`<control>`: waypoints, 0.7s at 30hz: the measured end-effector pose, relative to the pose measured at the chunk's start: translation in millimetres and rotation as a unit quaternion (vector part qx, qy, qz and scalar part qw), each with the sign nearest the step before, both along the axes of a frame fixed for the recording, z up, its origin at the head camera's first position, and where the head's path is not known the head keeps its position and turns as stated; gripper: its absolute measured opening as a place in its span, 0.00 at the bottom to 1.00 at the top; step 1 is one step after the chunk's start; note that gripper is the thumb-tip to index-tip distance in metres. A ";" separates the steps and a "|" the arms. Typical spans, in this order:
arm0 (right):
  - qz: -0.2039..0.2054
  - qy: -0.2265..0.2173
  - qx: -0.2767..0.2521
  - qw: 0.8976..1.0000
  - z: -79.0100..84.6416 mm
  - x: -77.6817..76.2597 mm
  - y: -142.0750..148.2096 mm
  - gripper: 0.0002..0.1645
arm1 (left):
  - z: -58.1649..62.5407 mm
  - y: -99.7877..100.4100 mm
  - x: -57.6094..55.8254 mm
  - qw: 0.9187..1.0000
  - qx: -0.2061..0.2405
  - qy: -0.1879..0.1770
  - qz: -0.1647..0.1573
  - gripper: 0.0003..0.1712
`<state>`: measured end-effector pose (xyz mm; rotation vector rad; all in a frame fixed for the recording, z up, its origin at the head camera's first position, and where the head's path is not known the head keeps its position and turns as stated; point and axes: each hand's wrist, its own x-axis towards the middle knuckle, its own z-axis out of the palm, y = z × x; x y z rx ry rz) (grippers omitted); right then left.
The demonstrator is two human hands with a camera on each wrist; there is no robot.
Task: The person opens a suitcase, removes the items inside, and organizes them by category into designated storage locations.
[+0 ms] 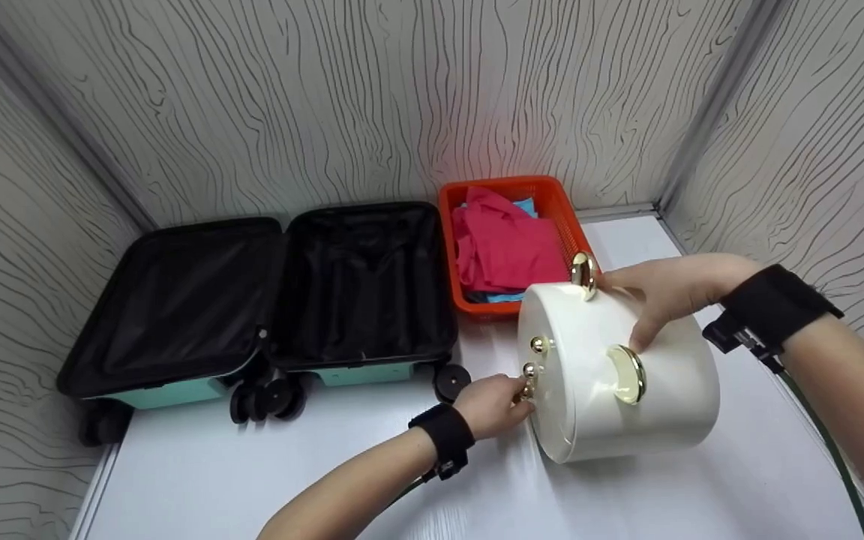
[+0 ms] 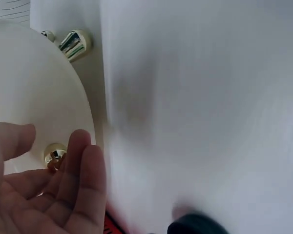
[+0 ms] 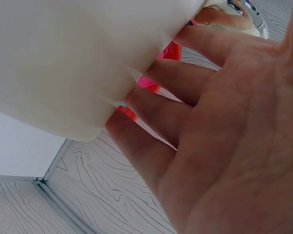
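A white cylindrical container (image 1: 649,420) with shiny gold handles and small gold knobs on its flat face lies tilted on its side at the right of the table. My right hand (image 1: 668,292) rests on its upper side, thumb near a gold handle (image 1: 633,375), fingers extended; in the right wrist view, the fingertips touch the smooth white wall (image 3: 73,63). At the flat face, my left hand (image 1: 488,409) has its fingers at the gold knobs (image 1: 529,370). The left wrist view shows the thumb apart from the loosely bent fingers, a gold knob (image 2: 53,152) between them.
An open suitcase (image 1: 368,364) with black lining and mint-green shell lies at left, wheels towards me. Behind the container stands an orange-red basket (image 1: 529,182) with folded pink cloth (image 1: 511,247) and some blue cloth. Wood-grain panels (image 1: 372,97) enclose the table (image 1: 252,472).
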<state>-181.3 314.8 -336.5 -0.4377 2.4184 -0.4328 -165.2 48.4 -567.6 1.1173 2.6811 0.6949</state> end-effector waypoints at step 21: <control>-0.105 0.240 0.108 0.959 2.4 2.6 -38.9 0.10 | 80.1 -54.9 -28.2 0.999 0.030 0.028 0.012 0.21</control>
